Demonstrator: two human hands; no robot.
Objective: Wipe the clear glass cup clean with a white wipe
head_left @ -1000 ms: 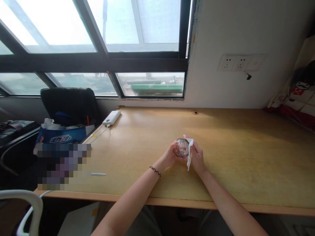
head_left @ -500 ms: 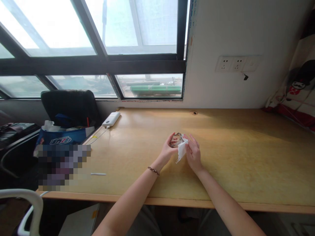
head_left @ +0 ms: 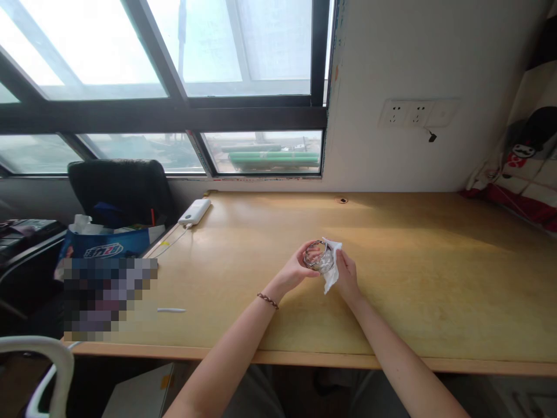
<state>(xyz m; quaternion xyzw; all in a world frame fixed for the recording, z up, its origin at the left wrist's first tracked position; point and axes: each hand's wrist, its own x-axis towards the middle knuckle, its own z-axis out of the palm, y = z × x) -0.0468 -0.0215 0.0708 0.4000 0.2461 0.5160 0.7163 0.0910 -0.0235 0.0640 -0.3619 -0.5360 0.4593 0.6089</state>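
Observation:
My left hand is wrapped round the left side of a clear glass vessel, perhaps a cup or bowl, tilted so its round rim shows. My right hand is closed on a white tissue and presses it to the right side of the glass. Part of the tissue's upper edge stands up beside the rim, and a corner hangs down. Both hands are above the middle of the wooden desk. Some of the right fingers are hidden behind the tissue.
A white power bank with a cable lies at the desk's left edge. Nearer me is a thin white stick-like item. To the left, a blue bag stands before a black chair. Bedding borders the right side.
My left hand has turned the glass so its opening faces me more. The right fingers, spread before, have closed on the tissue, which now lies along the glass's right side.

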